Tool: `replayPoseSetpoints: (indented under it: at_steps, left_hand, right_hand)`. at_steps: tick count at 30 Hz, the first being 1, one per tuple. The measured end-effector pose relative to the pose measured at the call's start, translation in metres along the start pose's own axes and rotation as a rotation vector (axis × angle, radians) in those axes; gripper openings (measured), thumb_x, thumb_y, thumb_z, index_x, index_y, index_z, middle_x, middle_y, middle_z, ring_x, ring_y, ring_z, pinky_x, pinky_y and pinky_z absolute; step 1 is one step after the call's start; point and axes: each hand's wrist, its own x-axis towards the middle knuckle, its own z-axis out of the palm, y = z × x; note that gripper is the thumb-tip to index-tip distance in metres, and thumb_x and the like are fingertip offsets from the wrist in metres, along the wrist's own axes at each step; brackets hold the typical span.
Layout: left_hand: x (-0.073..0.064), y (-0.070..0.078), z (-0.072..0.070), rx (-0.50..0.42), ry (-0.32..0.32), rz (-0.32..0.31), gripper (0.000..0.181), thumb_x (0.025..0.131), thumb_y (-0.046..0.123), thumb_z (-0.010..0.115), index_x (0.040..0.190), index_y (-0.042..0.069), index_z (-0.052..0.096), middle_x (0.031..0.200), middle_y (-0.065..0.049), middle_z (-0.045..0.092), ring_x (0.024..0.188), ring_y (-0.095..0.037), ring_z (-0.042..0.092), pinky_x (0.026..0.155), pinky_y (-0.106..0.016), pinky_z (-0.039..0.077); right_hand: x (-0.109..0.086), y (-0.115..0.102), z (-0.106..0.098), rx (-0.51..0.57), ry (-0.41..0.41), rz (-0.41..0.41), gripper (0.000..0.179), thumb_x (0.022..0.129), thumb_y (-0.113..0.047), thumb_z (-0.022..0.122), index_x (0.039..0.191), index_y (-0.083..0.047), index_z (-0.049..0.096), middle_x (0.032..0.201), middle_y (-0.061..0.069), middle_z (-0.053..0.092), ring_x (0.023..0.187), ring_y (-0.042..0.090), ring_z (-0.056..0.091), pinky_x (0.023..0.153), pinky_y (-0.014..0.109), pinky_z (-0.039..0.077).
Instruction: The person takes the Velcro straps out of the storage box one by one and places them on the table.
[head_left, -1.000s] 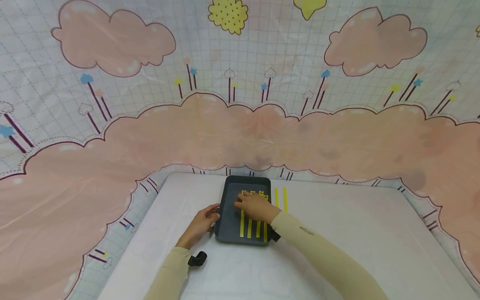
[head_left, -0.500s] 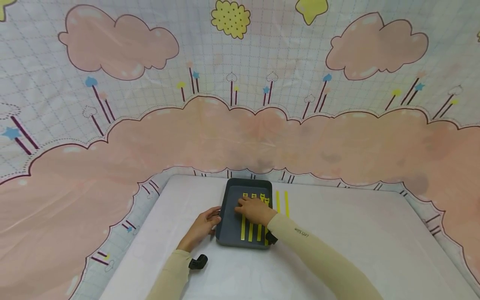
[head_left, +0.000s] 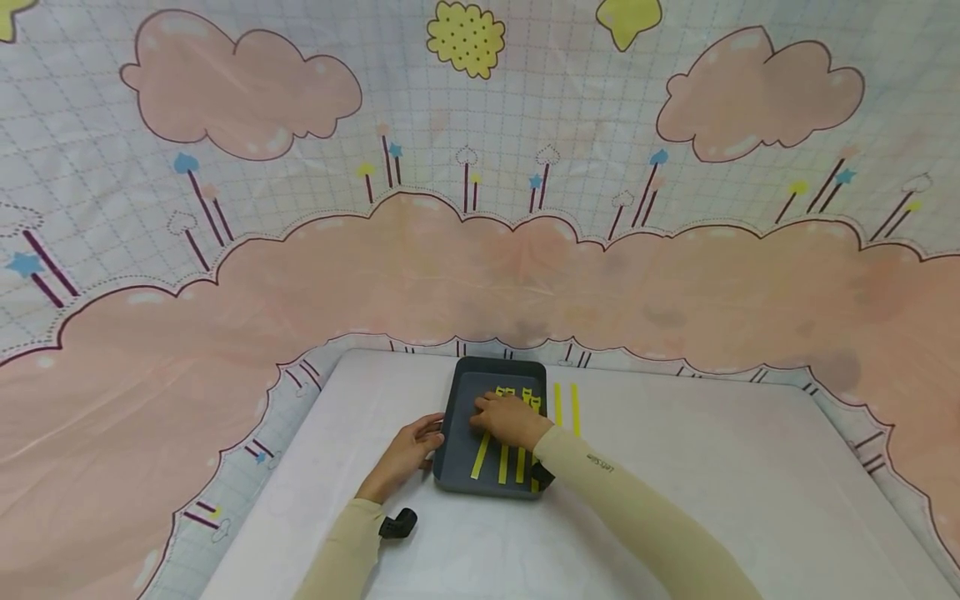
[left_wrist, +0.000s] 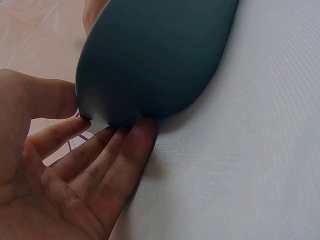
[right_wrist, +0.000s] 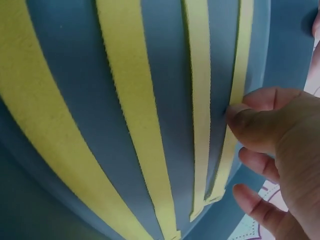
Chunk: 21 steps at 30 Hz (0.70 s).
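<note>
A dark grey rectangular tray (head_left: 457, 467) lies on the white table. Several flat yellow strips run lengthwise in it, their far ends looking folded. My right hand (head_left: 510, 419) is over the tray, thumb and forefinger pinching the leftmost yellow strip (head_left: 480, 457), which slants. In the right wrist view that strip (right_wrist: 240, 60) passes under the thumb tip, beside the other yellow strips (right_wrist: 200, 100). My left hand (head_left: 405, 454) is at the tray's left side. In the left wrist view its fingers (left_wrist: 105, 165) are fairly straight, tips touching the tray's outer wall (left_wrist: 155, 60), thumb at the rim.
Two more yellow strips (head_left: 575, 408) lie on the white table (head_left: 675, 467) just right of the tray. Behind the table hangs a patterned cloth (head_left: 525, 275) with clouds. A black wrist-worn device (head_left: 399, 523) sits at the left wrist.
The leftmost strip has turned from nearly straight to slanted, its near end shifting left and its far end right. My right hand still holds about the same place; the left hand stays at the tray.
</note>
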Motion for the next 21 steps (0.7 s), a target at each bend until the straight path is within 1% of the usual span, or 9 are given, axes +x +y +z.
replayPoseSetpoints:
  at_steps: [3, 10, 13, 16, 19, 21]
  left_hand:
    - [0.001, 0.000, 0.001, -0.004, 0.006, -0.005, 0.047, 0.098, 0.009, 0.056, 0.144, 0.008, 0.047, 0.141, -0.022, 0.055, 0.120, -0.033, 0.060, 0.069, -0.035, 0.055]
    - [0.000, -0.001, 0.002, -0.028, 0.002, -0.005, 0.047, 0.099, 0.007, 0.055, 0.145, 0.007, 0.047, 0.140, -0.023, 0.054, 0.119, -0.031, 0.060, 0.069, -0.035, 0.055]
    - [0.000, -0.001, 0.001, -0.033, -0.003, -0.003, 0.047, 0.099, 0.007, 0.054, 0.145, 0.007, 0.047, 0.140, -0.023, 0.054, 0.119, -0.032, 0.060, 0.069, -0.034, 0.055]
    - [0.000, -0.001, 0.001, -0.033, -0.005, 0.001, 0.047, 0.099, 0.007, 0.054, 0.145, 0.007, 0.047, 0.141, -0.023, 0.054, 0.120, -0.031, 0.060, 0.069, -0.034, 0.055]
    - [0.000, -0.001, 0.000, -0.034, -0.009, 0.006, 0.046, 0.099, 0.007, 0.054, 0.145, 0.007, 0.047, 0.141, -0.023, 0.054, 0.120, -0.031, 0.060, 0.068, -0.034, 0.054]
    - [0.000, -0.001, 0.000, -0.031, -0.010, 0.007, 0.047, 0.099, 0.008, 0.055, 0.145, 0.007, 0.047, 0.141, -0.023, 0.054, 0.120, -0.032, 0.059, 0.068, -0.034, 0.054]
  right_hand:
    - [0.001, 0.002, 0.001, -0.006, 0.010, -0.010, 0.020, 0.100, -0.029, 0.056, 0.115, -0.030, 0.070, 0.115, -0.004, 0.064, 0.106, 0.014, 0.058, 0.087, 0.036, 0.055]
    - [0.000, 0.001, -0.002, -0.003, 0.028, -0.032, 0.018, 0.099, -0.027, 0.060, 0.112, -0.030, 0.071, 0.114, -0.003, 0.063, 0.109, 0.015, 0.059, 0.090, 0.038, 0.055]
    - [-0.002, 0.001, -0.005, -0.011, 0.052, -0.039, 0.018, 0.097, -0.024, 0.062, 0.112, -0.030, 0.069, 0.116, -0.002, 0.062, 0.116, 0.018, 0.059, 0.094, 0.042, 0.053]
    - [-0.003, 0.002, -0.008, -0.028, 0.080, -0.037, 0.023, 0.095, -0.020, 0.065, 0.116, -0.030, 0.065, 0.123, -0.001, 0.060, 0.123, 0.021, 0.056, 0.098, 0.045, 0.051]
    - [-0.004, 0.003, -0.011, -0.049, 0.095, -0.032, 0.029, 0.095, -0.019, 0.066, 0.120, -0.031, 0.063, 0.129, -0.002, 0.058, 0.125, 0.020, 0.054, 0.100, 0.044, 0.049]
    - [-0.006, 0.003, -0.012, -0.056, 0.102, -0.029, 0.029, 0.095, -0.020, 0.064, 0.122, -0.031, 0.061, 0.130, -0.003, 0.057, 0.124, 0.019, 0.053, 0.101, 0.043, 0.047]
